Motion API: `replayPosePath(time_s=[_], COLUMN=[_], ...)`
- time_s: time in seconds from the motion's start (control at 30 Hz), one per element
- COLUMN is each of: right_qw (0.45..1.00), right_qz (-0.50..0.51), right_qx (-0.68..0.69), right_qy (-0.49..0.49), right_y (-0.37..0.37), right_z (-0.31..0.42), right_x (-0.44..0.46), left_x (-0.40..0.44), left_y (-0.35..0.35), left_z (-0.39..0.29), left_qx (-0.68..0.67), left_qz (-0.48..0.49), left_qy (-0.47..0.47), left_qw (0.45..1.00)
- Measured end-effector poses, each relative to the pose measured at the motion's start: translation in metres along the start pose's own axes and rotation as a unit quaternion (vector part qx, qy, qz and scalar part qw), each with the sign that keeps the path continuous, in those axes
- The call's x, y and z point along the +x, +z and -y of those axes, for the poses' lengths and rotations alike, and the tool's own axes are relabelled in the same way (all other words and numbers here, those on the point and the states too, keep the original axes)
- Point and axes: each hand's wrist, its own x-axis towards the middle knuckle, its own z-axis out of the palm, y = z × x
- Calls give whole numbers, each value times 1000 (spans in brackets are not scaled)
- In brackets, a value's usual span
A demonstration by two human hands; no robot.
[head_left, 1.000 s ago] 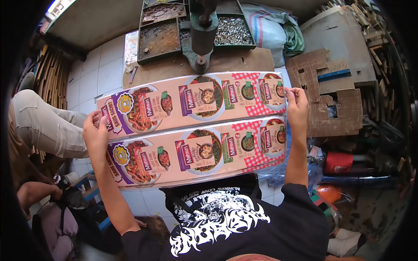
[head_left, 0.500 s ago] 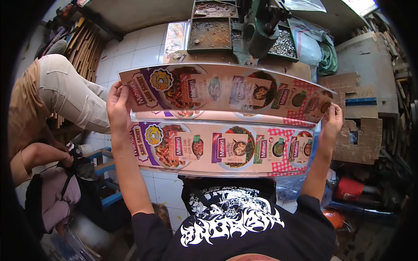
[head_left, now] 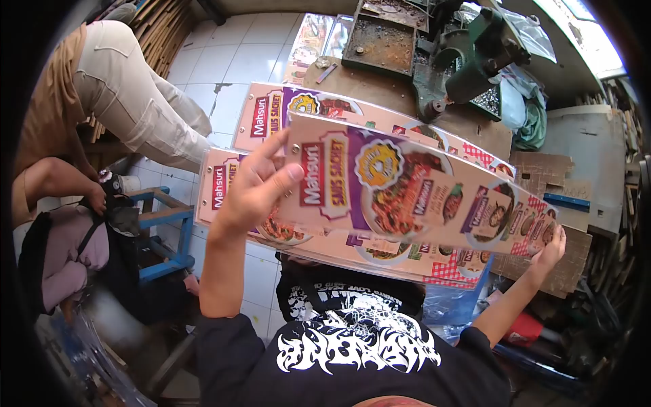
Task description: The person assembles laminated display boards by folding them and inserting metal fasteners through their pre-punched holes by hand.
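My left hand (head_left: 254, 186) grips the left end of a long printed sign (head_left: 400, 159), its thumb on the front face beside two metal eyelets. My right hand (head_left: 550, 251) pinches the far right corner of the same sign. The lifted sign slants down from left to right and reads "Mahsuri Saus Sachet" with food pictures. Beneath it, a matching sign (head_left: 291, 234) lies nearest my body, partly covered. Another matching sign (head_left: 245, 136) lies behind, towards the machine.
Beyond the signs stands a green bench press (head_left: 468, 78) on a board-topped bench, with a metal tray (head_left: 383, 44) of small parts. A person in light trousers (head_left: 129, 88) stands at left, near a blue metal frame (head_left: 163, 217). Cut cardboard (head_left: 542, 176) is at right.
The lifted sign has swung from nearly level to a slant, its left end nearer to me. My right hand has gone lower and rightward. More of the rear sign shows; the view has shifted.
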Motion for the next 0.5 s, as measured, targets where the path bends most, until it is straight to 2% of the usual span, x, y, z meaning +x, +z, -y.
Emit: replayPosePath(time_s=[0.03, 0.07, 0.1, 0.13, 0.23, 0.3, 0.37, 0.5], right_qw=[996, 960, 959, 969, 969, 948, 884, 774], right_qz=[-58, -85, -81, -34, 120, 225, 375, 494], right_qx=[-68, -193, -199, -143, -2, -2, -10, -5], right_qy=[-25, -185, -188, -198, -215, -223, -280, -397], right_y=[-4, -7, 6, 37, 108, 141, 166, 216], right_z=[-6, -12, 5, 39, 101, 123, 139, 161], right_x=[2, 4, -9, -42, -126, -171, -200, -233], left_x=[-6, -11, -15, -17, -23, -23, -26, -30], left_y=[7, 17, 28, 37, 55, 66, 73, 79], left_z=[12, 18, 23, 25, 33, 39, 41, 53], left_qx=[-26, -40, -55, -64, -101, -87, -70, -86], left_qz=[-24, -26, -28, 3, -4, -4, 14, 5], left_qy=[-6, -9, -11, 1, -33, -14, 0, 19], left_qw=[999, 999, 998, 998, 994, 996, 997, 996])
